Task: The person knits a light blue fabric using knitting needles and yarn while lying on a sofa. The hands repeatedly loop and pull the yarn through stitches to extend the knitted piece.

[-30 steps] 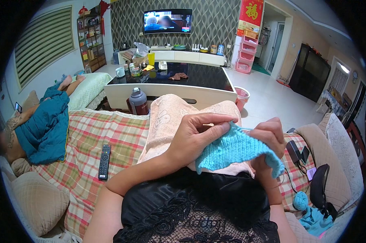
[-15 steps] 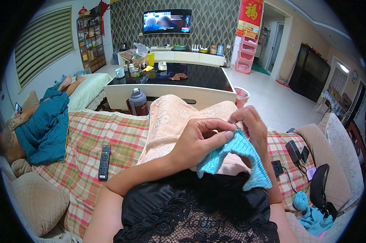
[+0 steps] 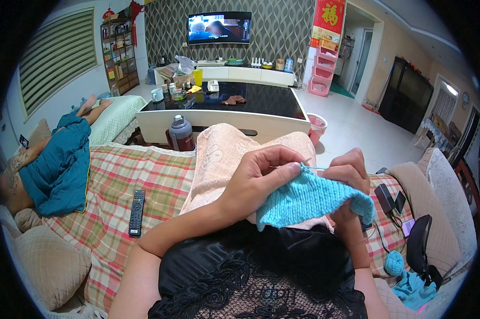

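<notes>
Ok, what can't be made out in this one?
All in the head view:
Left hand palm: mostly hidden by its thumb and the turquoise knitting.
Right hand grip: hidden by its own curled fingers.
Turquoise knitting, far face: turned away.
Reclining person, head: blurred at the dark rim.
Television captions: too small.

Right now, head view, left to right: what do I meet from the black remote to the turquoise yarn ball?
Long black remote control, grey-and-maroon thermos flask, left hand, right hand, round turquoise yarn ball. The turquoise knitted piece overlaps both hands, so it's unplaced.
</notes>
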{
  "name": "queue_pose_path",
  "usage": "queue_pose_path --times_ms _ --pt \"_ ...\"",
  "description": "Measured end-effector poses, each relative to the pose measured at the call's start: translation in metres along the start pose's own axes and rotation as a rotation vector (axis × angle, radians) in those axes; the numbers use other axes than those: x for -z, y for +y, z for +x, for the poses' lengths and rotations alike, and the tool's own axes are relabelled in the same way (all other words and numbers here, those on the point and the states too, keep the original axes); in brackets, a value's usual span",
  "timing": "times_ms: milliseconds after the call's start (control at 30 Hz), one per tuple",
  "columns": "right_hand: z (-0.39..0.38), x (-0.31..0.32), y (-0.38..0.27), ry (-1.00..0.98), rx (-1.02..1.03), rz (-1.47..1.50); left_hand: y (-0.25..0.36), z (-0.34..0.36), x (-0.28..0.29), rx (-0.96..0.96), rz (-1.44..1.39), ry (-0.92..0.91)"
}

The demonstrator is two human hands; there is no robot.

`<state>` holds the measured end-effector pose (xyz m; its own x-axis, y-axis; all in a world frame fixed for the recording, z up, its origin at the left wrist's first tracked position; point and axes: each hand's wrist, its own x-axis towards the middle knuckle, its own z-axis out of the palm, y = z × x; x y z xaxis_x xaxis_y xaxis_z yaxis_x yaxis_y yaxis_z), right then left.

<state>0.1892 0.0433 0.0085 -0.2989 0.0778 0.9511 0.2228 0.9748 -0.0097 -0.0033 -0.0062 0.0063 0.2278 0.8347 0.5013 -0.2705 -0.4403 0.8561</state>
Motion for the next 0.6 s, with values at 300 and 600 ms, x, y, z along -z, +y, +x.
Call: queue_pose_path --times_ms 300,600 --pt "0.002 0.0 -0.008 0.11 -0.016 -0.173 0.005 0.001 -0.004 0.039 0.059 0.04" --pt "-0.001 0.0 -0.001 0.089 0.02 -0.091 -0.002 0.005 -0.001 -0.023 0.039 0.103"
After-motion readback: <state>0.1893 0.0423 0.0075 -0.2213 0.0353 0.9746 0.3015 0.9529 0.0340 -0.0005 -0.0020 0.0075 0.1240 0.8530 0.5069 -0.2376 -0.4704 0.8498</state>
